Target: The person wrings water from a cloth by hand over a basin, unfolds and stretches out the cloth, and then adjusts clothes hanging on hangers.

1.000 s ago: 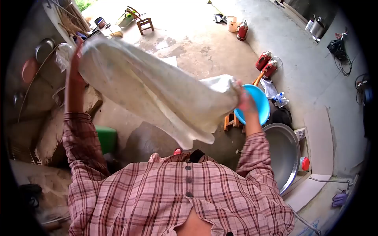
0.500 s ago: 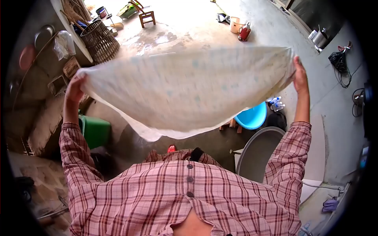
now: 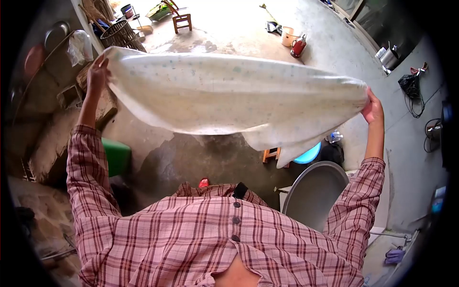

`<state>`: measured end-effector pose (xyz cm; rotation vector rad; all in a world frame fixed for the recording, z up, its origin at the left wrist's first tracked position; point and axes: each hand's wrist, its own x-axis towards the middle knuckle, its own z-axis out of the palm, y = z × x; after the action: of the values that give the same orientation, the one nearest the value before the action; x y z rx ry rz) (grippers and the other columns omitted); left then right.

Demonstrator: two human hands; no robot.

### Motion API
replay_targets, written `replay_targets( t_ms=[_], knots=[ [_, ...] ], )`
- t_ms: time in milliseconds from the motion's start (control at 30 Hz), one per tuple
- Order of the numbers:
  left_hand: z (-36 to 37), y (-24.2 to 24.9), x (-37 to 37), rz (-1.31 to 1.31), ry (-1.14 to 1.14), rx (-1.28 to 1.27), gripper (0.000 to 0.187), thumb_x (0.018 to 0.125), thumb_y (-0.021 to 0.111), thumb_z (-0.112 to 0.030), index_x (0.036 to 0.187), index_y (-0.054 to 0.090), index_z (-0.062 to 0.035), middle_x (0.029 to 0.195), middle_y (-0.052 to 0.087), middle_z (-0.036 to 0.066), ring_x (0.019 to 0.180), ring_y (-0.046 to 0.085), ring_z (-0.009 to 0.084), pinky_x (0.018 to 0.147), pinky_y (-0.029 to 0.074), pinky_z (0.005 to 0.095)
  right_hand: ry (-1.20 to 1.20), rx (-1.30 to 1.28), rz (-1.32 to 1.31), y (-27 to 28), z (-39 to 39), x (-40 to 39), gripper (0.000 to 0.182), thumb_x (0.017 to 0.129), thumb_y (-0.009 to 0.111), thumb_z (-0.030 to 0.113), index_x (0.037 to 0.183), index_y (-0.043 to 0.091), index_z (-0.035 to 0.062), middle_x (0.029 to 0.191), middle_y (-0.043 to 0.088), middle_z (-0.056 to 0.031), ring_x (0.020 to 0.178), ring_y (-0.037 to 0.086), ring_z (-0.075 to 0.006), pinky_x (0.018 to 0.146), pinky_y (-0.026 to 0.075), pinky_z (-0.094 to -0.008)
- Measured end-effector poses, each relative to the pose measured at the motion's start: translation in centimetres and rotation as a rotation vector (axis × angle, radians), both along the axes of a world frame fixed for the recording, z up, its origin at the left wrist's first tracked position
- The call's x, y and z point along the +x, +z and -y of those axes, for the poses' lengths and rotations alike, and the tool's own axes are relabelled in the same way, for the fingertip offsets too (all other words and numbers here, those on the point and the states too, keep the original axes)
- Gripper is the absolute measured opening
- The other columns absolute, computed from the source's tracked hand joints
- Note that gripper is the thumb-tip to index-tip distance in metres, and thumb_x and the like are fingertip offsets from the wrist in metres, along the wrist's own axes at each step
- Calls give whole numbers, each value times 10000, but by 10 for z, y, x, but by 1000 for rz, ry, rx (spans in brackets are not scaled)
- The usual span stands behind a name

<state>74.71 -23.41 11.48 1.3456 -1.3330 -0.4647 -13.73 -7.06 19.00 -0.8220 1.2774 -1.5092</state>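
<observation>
A large pale cloth (image 3: pixel 215 95) with small faded bluish-green marks is stretched in the air in front of me, between my two hands. My left hand (image 3: pixel 98 75) grips its upper left corner, fingers closed on the edge. At the far right end, my right hand (image 3: pixel 373 107) is closed on the other corner, a bit lower than the left. The lower edge of the cloth hangs loose, with a pointed flap drooping on the right side. That flap partly covers a blue basin (image 3: pixel 308 154) and a small wooden stool (image 3: pixel 271 154).
A big grey metal basin (image 3: pixel 315 193) stands by my right forearm, and a green bin (image 3: pixel 116 157) by my left. Farther off are a wooden chair (image 3: pixel 182 23), a red thermos (image 3: pixel 298 46), a pinkish bucket (image 3: pixel 288 36) and a woven basket (image 3: pixel 122 36). The floor (image 3: pixel 167 162) looks wet.
The cloth has swung up and away, its lower edge rising on the left. My left hand has gone up, my right hand down and outward. More wet floor shows below.
</observation>
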Motion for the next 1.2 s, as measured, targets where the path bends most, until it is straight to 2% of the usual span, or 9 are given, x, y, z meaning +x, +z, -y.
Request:
replay_targets(
  t_ms=[267, 300, 433, 567, 667, 833, 933, 1067, 1200],
  knots=[
    [8, 13, 12, 656, 361, -436, 329, 938, 587, -284, 1214, 632, -112, 799, 690, 76, 615, 611, 126, 579, 485, 278, -261, 52, -190, -45, -12, -74, 438, 851, 656, 175, 1279, 587, 109, 1128, 629, 5, 1036, 545, -126, 886, 415, -283],
    [7, 25, 16, 289, 177, 45, 291, 911, 623, -241, 1159, 663, -95, 854, 698, 73, 654, 632, 147, 601, 514, 290, -407, 73, -266, -39, -20, -54, 393, 841, 648, 137, 1233, 627, 127, 1102, 629, 24, 958, 552, -89, 805, 418, -253],
    [-28, 59, 0, -367, -203, 435, 154, 894, 628, -156, 1002, 665, -53, 813, 662, 37, 615, 616, 152, 566, 537, 311, -537, 98, -655, -41, -38, -30, 341, 830, 651, 120, 1170, 652, 110, 1010, 647, 11, 870, 559, -85, 814, 449, -280],
    [-2, 48, 47, -518, -385, 468, 153, 872, 645, -164, 988, 611, -70, 787, 613, 26, 625, 606, 176, 576, 534, 315, -444, 75, -590, -47, -42, -12, 175, 834, 654, 126, 1006, 668, 95, 868, 638, -3, 724, 543, -87, 687, 508, -292],
    [1, 43, 37, -600, -176, 244, 164, 871, 634, -136, 1020, 596, -81, 830, 608, 29, 660, 597, 140, 569, 518, 288, -361, 200, -732, -47, -41, -7, 85, 841, 658, 137, 909, 635, 91, 786, 599, 4, 639, 528, -88, 549, 492, -265],
    [24, 25, 75, 107, -228, 161, 193, 931, 563, -202, 1111, 574, -134, 862, 664, 47, 737, 632, 198, 652, 497, 295, -344, 154, -737, -51, -31, -24, 125, 840, 674, 144, 945, 610, 118, 741, 554, 23, 612, 521, -91, 486, 425, -217],
    [-13, 21, 33, 729, 267, -195, 183, 965, 501, -280, 1101, 581, -188, 924, 693, 97, 837, 661, 293, 691, 508, 370, -397, -15, -354, -39, -32, 2, 137, 840, 677, 146, 961, 614, 133, 766, 575, 24, 643, 543, -94, 525, 447, -234],
    [23, -3, 63, 466, 431, -294, 180, 942, 547, -255, 1088, 616, -175, 888, 677, 103, 760, 641, 231, 654, 490, 333, -182, 84, -404, -50, -29, 0, 170, 846, 665, 120, 1009, 619, 123, 774, 586, 23, 656, 560, -108, 548, 472, -259],
    [15, 21, 76, 755, 430, -113, 189, 917, 606, -289, 1006, 664, -133, 762, 651, 42, 667, 570, 119, 607, 462, 279, -345, -116, -619, -25, -12, -34, 195, 866, 642, 101, 1055, 642, 149, 854, 641, -4, 721, 594, -85, 618, 493, -236]
  ],
)
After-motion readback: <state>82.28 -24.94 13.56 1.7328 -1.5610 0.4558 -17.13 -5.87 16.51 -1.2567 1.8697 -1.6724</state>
